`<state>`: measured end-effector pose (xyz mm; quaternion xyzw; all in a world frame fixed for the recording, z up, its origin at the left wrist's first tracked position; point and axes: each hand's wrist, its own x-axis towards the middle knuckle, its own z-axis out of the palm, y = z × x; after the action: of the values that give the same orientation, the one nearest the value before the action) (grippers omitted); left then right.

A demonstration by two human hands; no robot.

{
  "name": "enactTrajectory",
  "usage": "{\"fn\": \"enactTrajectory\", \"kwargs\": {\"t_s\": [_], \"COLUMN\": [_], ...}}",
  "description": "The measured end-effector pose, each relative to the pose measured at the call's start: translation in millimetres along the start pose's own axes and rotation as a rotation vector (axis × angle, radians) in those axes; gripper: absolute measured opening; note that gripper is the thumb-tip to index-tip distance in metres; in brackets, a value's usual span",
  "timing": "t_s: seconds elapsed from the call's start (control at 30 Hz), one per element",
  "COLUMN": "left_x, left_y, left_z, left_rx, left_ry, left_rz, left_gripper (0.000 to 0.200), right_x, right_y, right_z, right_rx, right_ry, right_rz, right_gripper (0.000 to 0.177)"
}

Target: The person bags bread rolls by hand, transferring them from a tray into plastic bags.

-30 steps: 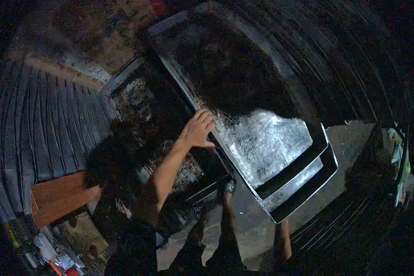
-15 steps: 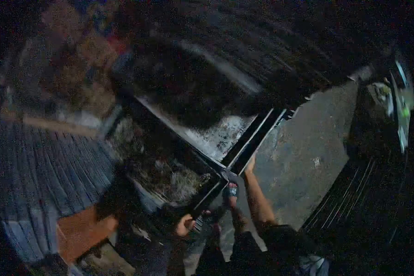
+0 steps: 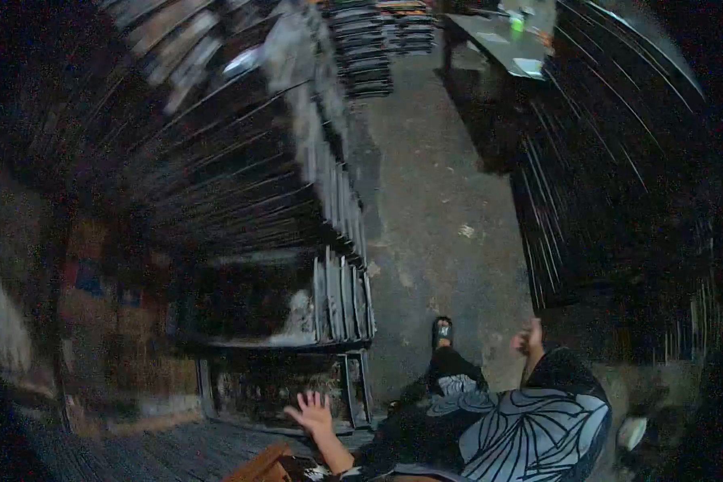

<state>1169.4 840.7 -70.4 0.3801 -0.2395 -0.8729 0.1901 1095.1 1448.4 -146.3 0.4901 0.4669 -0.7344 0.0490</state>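
Observation:
My left hand [image 3: 311,415] is open, fingers spread, in front of the near end of a black rectangular frame [image 3: 257,349]. Nothing is in it. Over the floor to the right hangs my right hand [image 3: 528,339], a little blurred, its fingers loosely bent and apart with nothing visible in them. It is nearest to a tall stack of thin dark pieces [image 3: 538,233]. Left of the walkway, black frames with pale edges [image 3: 341,297] are piled in a long row. A sandalled foot [image 3: 442,329] points forward between the stacks.
A grey concrete floor [image 3: 426,201] runs ahead between the piles. At its far end stand more stacked dark frames [image 3: 361,48], with a table [image 3: 498,44] bearing a green item to their right. An orange-brown block [image 3: 261,466] lies close by my left forearm.
Both hands have come off the black frame they were at and are now apart. The view has swung round to face along the walkway.

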Motion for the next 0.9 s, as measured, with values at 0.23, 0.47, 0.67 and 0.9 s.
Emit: {"fn": "enactTrajectory", "kwargs": {"t_s": [0.23,0.47,0.67,0.9], "left_x": [161,192,335,368], "left_y": [-81,-192,-274,-312], "left_z": [119,313,179,292], "left_rx": [-0.461,-0.108,1.116,1.235], "left_ry": [0.205,0.022,-0.278,-0.341], "left_rz": [-0.150,-0.476,-0.649,-0.779], "left_gripper": [0.085,0.059,0.044,0.035], "right_x": [52,187,247,327], "right_y": [-25,-161,-304,-335], "right_z": [-36,71,291,322], "right_rx": [1.552,0.959,-0.094,-0.909], "right_ry": [0.405,0.113,-0.323,0.107], "right_rz": [-0.375,0.037,-0.180,-0.487], "right_gripper": [0.096,0.059,0.052,0.050]}}
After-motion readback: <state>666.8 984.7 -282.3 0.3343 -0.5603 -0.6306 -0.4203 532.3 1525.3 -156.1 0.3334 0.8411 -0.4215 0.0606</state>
